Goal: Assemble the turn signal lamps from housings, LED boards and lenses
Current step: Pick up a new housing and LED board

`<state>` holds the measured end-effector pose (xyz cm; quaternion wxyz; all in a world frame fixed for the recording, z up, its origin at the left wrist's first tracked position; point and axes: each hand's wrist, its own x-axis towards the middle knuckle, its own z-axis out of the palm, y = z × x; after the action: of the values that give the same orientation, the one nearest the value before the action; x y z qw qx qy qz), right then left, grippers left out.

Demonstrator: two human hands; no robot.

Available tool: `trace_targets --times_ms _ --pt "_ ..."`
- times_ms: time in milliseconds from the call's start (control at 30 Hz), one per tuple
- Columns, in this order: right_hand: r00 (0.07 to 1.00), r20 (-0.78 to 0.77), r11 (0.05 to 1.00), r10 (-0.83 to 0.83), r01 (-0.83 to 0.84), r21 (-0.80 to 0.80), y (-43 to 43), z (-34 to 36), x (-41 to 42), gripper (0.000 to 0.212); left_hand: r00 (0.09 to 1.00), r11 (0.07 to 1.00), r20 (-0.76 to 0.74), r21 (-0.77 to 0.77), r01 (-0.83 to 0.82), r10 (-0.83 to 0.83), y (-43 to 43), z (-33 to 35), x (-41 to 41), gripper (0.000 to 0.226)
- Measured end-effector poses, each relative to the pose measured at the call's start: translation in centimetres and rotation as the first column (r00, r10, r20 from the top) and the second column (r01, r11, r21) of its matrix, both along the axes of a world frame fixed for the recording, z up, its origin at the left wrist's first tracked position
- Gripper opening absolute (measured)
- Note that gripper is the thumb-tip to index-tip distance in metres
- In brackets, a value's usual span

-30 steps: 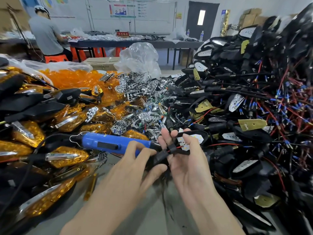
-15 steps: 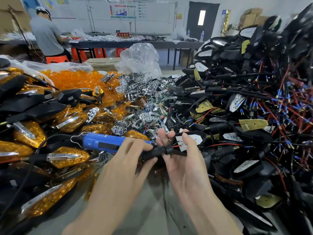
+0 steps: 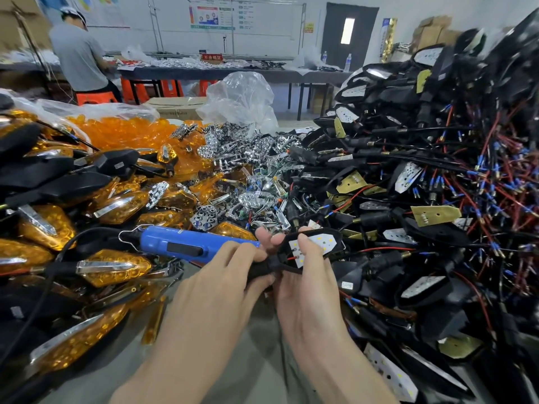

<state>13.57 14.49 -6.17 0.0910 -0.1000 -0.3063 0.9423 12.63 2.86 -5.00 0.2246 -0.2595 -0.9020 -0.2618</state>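
Note:
Both my hands hold one black lamp housing [image 3: 335, 233] with a white LED board [image 3: 319, 243] inside it. My left hand [image 3: 224, 281] grips the housing's black stem. My right hand [image 3: 303, 284] cradles the housing from below, its thumb pressing on the board. A blue electric screwdriver [image 3: 175, 243] lies just left of my hands. Amber lenses [image 3: 122, 132] are heaped at the back left. Chrome reflectors [image 3: 233, 147] are piled in the middle.
A tall heap of black housings with red and blue wires [image 3: 437, 185] fills the right side. Finished amber lamps [image 3: 113, 265] lie stacked at the left. A clear plastic bag [image 3: 239, 100] stands behind. A person in grey [image 3: 78, 56] works at a far table.
The housing has turned in my hands, so its LED board faces up more, and my right thumb now lies on the board. The screwdriver has not moved.

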Motion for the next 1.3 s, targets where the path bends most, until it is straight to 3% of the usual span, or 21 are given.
trace_targets --times_ms 100,167,267,467,567,767,867,933,1000,1100,1300 --pt "1.0 0.011 1.0 0.005 -0.004 -0.018 0.2 0.2 -0.1 0.031 0.989 0.992 0.126 0.114 0.059 -0.073 -0.6 -0.8 -0.7 0.034" --pt "1.0 0.015 0.997 0.011 -0.01 -0.07 0.5 0.5 -0.2 0.023 0.985 0.987 0.116 0.109 0.116 -0.128 -1.1 -0.7 -0.9 0.04" --pt "0.998 0.041 0.995 0.056 -0.053 -0.079 0.9 0.2 -0.2 0.027 0.986 0.986 0.062 0.064 0.152 -0.156 -1.4 -0.4 -0.9 0.04" --pt "0.991 0.006 0.982 0.135 -0.133 -0.131 0.9 -0.1 -0.2 0.03 0.992 0.993 -0.055 0.027 0.113 -0.111 -1.4 -0.3 -0.8 0.032" --pt "0.99 -0.048 0.987 0.135 -0.139 -0.08 1.2 0.3 -0.1 0.029 0.992 0.994 -0.075 0.03 0.103 -0.101 -1.7 -0.2 -0.8 0.029" --pt "0.999 -0.037 0.991 0.026 -0.031 -0.132 1.6 0.1 -0.4 0.051 0.994 0.994 -0.032 -0.031 0.104 -0.105 -1.3 -0.1 -0.5 0.035" --pt "0.998 -0.025 0.98 -0.052 0.046 -0.194 1.9 0.0 -0.8 0.039 0.995 0.983 -0.013 0.153 0.098 -0.097 -2.0 0.3 -0.3 0.033" --pt "0.997 -0.05 0.972 -0.058 0.045 -0.232 2.0 0.1 -0.9 0.034 0.989 0.867 0.061 0.49 0.086 -0.133 -2.5 0.7 -0.5 0.028" --pt "0.997 -0.048 0.971 -0.052 0.04 -0.237 1.9 -0.1 -0.9 0.039 0.98 0.738 0.114 0.673 0.042 -0.16 -2.6 1.1 -0.9 0.032" --pt "0.998 -0.042 0.967 -0.042 0.03 -0.253 1.8 0.2 -0.9 0.033 0.953 0.66 0.191 0.752 0.014 -0.237 -2.3 1.5 -1.4 0.034" --pt "0.999 -0.03 0.979 -0.022 0.016 -0.204 1.4 0.2 -0.6 0.025 0.822 0.49 0.283 0.872 -0.006 -0.495 -2.0 1.2 -1.3 0.058"
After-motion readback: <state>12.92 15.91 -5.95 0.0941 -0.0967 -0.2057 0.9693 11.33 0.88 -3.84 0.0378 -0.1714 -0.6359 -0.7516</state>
